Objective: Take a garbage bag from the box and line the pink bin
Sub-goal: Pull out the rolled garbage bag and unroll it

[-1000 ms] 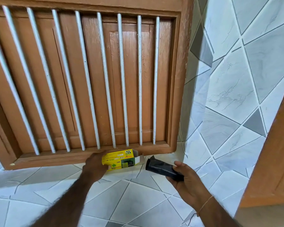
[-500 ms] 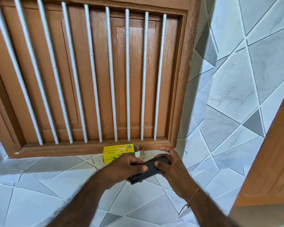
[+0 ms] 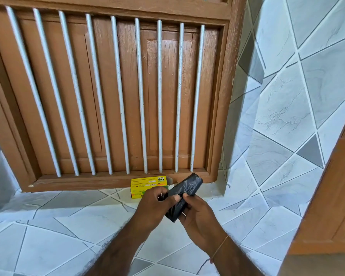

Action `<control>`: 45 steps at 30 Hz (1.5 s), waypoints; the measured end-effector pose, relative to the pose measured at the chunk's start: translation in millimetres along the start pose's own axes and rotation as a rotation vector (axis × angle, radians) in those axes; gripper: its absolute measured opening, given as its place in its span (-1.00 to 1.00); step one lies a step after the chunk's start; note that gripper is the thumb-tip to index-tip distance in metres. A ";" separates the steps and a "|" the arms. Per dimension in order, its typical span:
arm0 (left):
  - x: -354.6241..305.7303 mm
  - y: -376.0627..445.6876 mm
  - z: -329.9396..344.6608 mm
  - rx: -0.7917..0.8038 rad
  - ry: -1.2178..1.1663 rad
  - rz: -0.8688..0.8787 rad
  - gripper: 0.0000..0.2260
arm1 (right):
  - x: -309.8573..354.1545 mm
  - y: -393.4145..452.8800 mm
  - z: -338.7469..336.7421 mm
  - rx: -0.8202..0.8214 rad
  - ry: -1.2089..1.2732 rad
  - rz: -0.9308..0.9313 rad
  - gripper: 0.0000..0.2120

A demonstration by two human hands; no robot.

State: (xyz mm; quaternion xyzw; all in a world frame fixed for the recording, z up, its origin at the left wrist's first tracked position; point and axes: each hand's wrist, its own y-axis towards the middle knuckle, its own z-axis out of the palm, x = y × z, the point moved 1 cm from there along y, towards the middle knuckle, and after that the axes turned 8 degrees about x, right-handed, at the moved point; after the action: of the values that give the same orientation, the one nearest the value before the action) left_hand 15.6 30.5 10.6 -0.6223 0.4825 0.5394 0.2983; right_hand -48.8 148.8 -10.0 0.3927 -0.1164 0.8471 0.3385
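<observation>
head view: worn on the person's head | aimed forward and down at a brown wooden window frame with white metal bars (image 3: 116, 96) above a grey-white tiled ledge (image 3: 48, 226) | both forearms seen close | single view, nothing shared

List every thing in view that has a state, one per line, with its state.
Roll of garbage bags: out of the box, still rolled, held in both hands.
Yellow box: lying on the tiled ledge, right end flap open.
Left hand: gripping the roll.
Right hand: gripping the roll.
Wooden shutter: closed behind white bars.
</observation>
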 end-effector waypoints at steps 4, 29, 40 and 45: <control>-0.4 0.2 -5.2 -0.028 0.032 -0.007 -0.81 | -1.7 -3.8 0.1 -0.033 0.010 0.038 -0.67; 40.3 1.7 -94.6 -0.500 -0.747 -0.207 -0.78 | 21.6 -10.4 -17.6 -0.031 0.113 0.165 -0.66; 30.4 -14.7 -90.9 -0.678 0.238 -0.211 -0.69 | 18.6 0.3 -21.3 -0.099 -0.057 0.158 -0.87; -3.8 -8.5 -47.1 -0.009 0.198 0.060 -0.47 | 26.7 4.6 0.4 0.069 -0.242 0.209 -0.92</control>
State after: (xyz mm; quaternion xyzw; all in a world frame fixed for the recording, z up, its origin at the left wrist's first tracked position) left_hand 41.7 -7.4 24.2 -0.6593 0.5256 0.4859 0.2301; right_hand -64.0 158.1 10.5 0.4888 -0.1673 0.8279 0.2183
